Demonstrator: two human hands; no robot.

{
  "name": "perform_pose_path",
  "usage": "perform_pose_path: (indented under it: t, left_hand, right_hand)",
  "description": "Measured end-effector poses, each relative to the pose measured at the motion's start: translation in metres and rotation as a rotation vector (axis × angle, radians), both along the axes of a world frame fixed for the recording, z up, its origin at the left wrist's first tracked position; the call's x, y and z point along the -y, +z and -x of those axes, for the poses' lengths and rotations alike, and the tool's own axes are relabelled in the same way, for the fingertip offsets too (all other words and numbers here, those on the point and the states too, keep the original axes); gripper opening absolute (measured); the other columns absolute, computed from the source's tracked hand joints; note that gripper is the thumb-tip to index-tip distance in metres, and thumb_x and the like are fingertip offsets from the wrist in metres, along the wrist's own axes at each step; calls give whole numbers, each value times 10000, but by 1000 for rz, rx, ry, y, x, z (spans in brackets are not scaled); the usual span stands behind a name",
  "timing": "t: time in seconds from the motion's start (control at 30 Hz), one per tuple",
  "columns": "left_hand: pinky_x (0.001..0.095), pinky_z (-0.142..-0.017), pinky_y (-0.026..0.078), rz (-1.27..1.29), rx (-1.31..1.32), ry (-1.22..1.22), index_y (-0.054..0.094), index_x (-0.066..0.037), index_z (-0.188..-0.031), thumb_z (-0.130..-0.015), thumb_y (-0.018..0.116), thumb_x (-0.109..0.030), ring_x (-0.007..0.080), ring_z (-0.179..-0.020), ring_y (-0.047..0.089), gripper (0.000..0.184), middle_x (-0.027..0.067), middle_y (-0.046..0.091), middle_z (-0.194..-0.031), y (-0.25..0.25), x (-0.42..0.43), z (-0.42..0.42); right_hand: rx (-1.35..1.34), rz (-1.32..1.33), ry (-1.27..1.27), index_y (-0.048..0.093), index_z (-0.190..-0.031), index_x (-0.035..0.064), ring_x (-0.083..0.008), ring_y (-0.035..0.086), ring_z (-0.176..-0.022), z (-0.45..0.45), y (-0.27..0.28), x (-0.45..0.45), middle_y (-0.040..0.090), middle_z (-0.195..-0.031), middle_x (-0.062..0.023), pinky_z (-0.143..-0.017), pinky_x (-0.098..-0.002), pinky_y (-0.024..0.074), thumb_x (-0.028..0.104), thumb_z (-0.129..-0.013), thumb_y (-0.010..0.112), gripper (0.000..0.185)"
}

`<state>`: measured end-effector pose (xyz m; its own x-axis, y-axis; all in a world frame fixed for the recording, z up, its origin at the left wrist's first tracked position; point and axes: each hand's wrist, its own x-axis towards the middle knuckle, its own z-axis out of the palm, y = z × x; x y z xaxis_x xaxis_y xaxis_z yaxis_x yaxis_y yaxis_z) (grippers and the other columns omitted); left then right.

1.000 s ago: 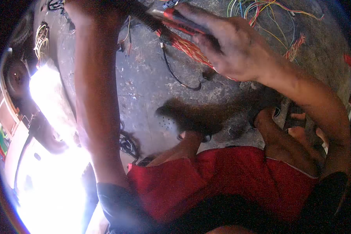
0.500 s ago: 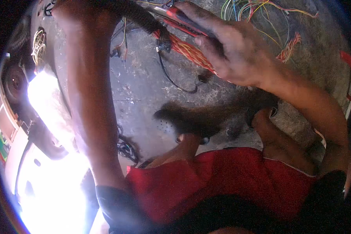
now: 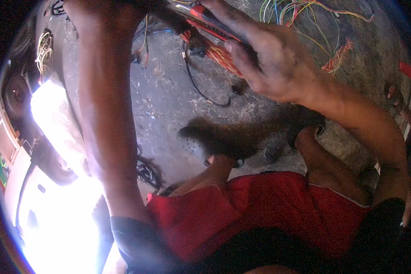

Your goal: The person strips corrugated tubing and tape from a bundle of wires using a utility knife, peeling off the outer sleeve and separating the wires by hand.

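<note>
Red-black tool (image 3: 213,25) gripped, right hand (image 3: 278,59) | left hand (image 3: 106,13): can't tell (frame edge) | risk: slip nicks wire bundle (image 3: 222,58)

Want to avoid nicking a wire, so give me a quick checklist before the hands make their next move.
1. Right hand gripping the red-and-black tool: ok, the handles sit in its grasp.
2. Tool clear of the wire bundle: cannot tell; they lie close together in this view.
3. Left hand fully in view: not ok, the picture's top edge cuts it off.
4. Left hand's hold on the dark sleeve: cannot tell, too little shows.
5. Frayed wire end apart from the tool: ok, the right hand is between them.
</note>
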<state>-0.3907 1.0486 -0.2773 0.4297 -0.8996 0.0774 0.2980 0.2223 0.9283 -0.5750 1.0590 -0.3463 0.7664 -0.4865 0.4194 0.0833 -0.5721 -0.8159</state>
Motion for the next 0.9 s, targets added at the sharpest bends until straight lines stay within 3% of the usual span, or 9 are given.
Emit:
perform_pose_path:
  t: [0.03,0.1,0.23,0.3,0.33,0.4,0.5,0.73,0.9]
  left_hand:
    - [203,-405,290,2,-28,60,511,-18,-1201,-932,323,-136,53,-428,295,349,-69,308,-542,0,0,2]
    - [207,-398,285,5,-59,119,513,-20,-1194,-932,314,-134,54,-426,294,349,-69,311,-539,1,1,7]
    - [220,-387,269,-42,19,176,531,-27,-1155,-923,332,-143,63,-414,289,327,-64,313,-524,6,-2,13]
    - [224,-385,265,-30,48,130,544,-35,-1125,-917,347,-147,68,-410,289,308,-62,310,-516,7,2,12]
    - [224,-381,264,-117,-47,176,552,-47,-1111,-912,358,-152,73,-402,286,297,-61,297,-504,4,5,9]
    - [227,-370,267,-148,-185,101,569,-97,-1001,-901,379,-159,86,-383,275,223,-59,270,-476,-7,11,-19]
    - [223,-377,275,-48,-194,195,540,-117,-890,-901,387,-160,91,-389,283,159,-57,283,-488,4,15,-11]
    - [217,-400,292,-171,-184,213,536,-104,-907,-903,359,-147,78,-414,302,182,-42,318,-546,9,12,3]
    - [224,-400,300,-138,-172,150,476,-112,-814,-888,384,-145,81,-409,298,123,-41,312,-542,8,6,-1]
  right_hand:
    - [0,1,-1,145,-1406,-64,-192,579,-460,4,7,0,604,-685,-165,-390,-284,469,123,-872,536,688]
    - [-512,-139,12,260,-1366,-52,-214,608,-583,14,26,1,605,-747,-168,-490,-325,505,136,-863,558,614]
    - [-141,8,-182,419,-1326,145,-360,605,-588,11,-6,-21,600,-669,-192,-542,-463,488,160,-857,520,480]
    - [-356,-10,-103,312,-1394,102,-377,612,-917,19,-10,-21,542,-1198,-215,-797,-416,511,94,-845,519,587]
    - [-353,12,-106,312,-1394,102,-377,612,-917,22,-11,-20,542,-1198,-215,-797,-416,511,94,-845,519,587]
    - [-862,-71,59,345,-1378,112,-387,622,-841,34,-12,-24,598,-1087,-212,-746,-435,516,92,-841,514,563]
    - [-639,48,-17,366,-1367,124,-406,618,-761,46,-7,-11,624,-979,-222,-701,-464,510,87,-844,504,542]
    - [-387,9,-159,386,-1334,18,-326,520,-1134,27,17,2,488,-1286,-190,-951,-353,439,108,-887,479,465]
    - [-347,26,-129,398,-1326,17,-329,511,-1141,15,15,-2,483,-1288,-195,-954,-358,439,112,-881,500,466]
